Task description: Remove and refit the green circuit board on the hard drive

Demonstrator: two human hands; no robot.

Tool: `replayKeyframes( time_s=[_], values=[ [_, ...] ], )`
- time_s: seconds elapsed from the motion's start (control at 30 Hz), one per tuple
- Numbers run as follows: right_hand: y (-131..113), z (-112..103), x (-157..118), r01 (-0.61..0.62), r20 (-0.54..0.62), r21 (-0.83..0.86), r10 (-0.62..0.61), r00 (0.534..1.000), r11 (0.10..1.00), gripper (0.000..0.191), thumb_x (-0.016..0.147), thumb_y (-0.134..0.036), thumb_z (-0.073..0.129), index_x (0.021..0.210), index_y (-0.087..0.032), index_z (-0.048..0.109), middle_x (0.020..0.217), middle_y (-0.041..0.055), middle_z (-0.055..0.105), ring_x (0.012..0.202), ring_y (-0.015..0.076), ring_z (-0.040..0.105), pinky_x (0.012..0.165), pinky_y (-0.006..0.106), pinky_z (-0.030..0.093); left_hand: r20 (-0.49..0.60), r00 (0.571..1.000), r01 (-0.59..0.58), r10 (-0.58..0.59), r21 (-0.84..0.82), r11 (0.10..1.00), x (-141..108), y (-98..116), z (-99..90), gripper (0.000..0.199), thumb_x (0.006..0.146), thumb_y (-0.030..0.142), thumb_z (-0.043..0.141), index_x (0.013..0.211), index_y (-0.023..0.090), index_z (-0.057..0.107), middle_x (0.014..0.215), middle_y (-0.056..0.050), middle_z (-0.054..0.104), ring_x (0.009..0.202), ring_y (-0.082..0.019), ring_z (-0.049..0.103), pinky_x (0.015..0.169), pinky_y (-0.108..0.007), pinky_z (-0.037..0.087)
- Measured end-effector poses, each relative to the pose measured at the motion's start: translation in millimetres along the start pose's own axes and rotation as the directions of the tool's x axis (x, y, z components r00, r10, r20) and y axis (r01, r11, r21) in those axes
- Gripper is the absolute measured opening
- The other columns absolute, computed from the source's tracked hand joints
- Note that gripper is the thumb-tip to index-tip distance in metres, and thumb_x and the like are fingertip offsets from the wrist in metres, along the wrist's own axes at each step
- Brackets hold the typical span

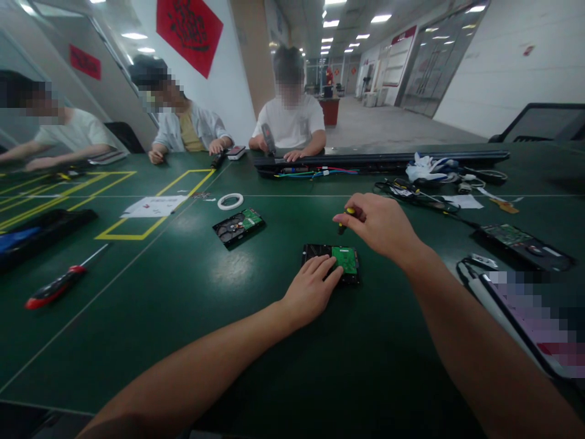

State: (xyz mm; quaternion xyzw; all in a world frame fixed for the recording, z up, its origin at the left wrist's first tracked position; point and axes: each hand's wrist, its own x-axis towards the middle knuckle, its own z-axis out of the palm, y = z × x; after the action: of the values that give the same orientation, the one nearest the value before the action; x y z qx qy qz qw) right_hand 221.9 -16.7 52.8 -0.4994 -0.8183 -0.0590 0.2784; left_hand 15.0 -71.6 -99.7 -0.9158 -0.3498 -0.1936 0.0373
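A hard drive (347, 261) lies flat on the green table in front of me, its green circuit board facing up. My left hand (315, 283) rests on its near left part with fingers stretched out over the casing. Above the drive's far right side, my right hand (381, 225) is closed around a small screwdriver (350, 211) with a yellow and black handle. The screwdriver points down toward the board; whether its tip touches the drive I cannot tell. A second hard drive (239, 227) lies farther back to the left.
A roll of white tape (230, 201) and a paper sheet (155, 206) lie back left; a red-black screwdriver (61, 285) is far left. Another drive (523, 247) and a laptop (525, 323) sit right. Cables and white gloves (429, 167) are behind. Several people sit opposite.
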Motion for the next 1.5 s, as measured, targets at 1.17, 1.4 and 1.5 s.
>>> replayKeyframes(
  time_s=[1.17, 1.4, 1.5],
  values=[
    [-2.4, 0.5, -0.9, 0.037, 0.068, 0.022, -0.038, 0.997, 0.999, 0.016, 0.101, -0.024, 0.060, 0.115, -0.020, 0.066, 0.108, 0.0130, 0.074, 0.097, 0.0297, 0.069, 0.087, 0.042, 0.051, -0.012, 1.000, -0.012, 0.012, 0.003, 1.000, 0.3, -0.1, -0.9, 0.041, 0.108, 0.020, 0.050, 0.149, 0.017, 0.056, 0.156, -0.016, 0.056, 0.149, -0.032, 0.049, 0.123, -0.053, 0.043],
    [-5.7, -0.9, -1.3, 0.000, 0.030, 0.002, 0.000, 1.000, 1.000, 0.020, 0.099, -0.040, 0.070, 0.100, -0.020, 0.065, 0.106, 0.0110, 0.068, 0.085, 0.0247, 0.064, 0.081, 0.039, 0.048, -0.017, 1.000, -0.006, 0.006, 0.020, 1.000, 0.0, 0.7, 0.5, 0.040, 0.108, 0.020, 0.051, 0.148, 0.018, 0.057, 0.156, -0.016, 0.056, 0.149, -0.032, 0.050, 0.123, -0.052, 0.043],
    [-7.1, -1.6, -1.3, 0.005, 0.022, -0.003, -0.005, 1.000, 1.000, 0.019, 0.099, -0.038, 0.069, 0.096, -0.020, 0.065, 0.102, 0.0106, 0.066, 0.086, 0.0253, 0.063, 0.080, 0.039, 0.047, -0.016, 1.000, -0.018, 0.019, 0.027, 0.999, -0.1, 0.3, 0.6, 0.041, 0.108, 0.020, 0.051, 0.149, 0.017, 0.056, 0.156, -0.016, 0.056, 0.148, -0.033, 0.050, 0.124, -0.052, 0.043]
  ],
)
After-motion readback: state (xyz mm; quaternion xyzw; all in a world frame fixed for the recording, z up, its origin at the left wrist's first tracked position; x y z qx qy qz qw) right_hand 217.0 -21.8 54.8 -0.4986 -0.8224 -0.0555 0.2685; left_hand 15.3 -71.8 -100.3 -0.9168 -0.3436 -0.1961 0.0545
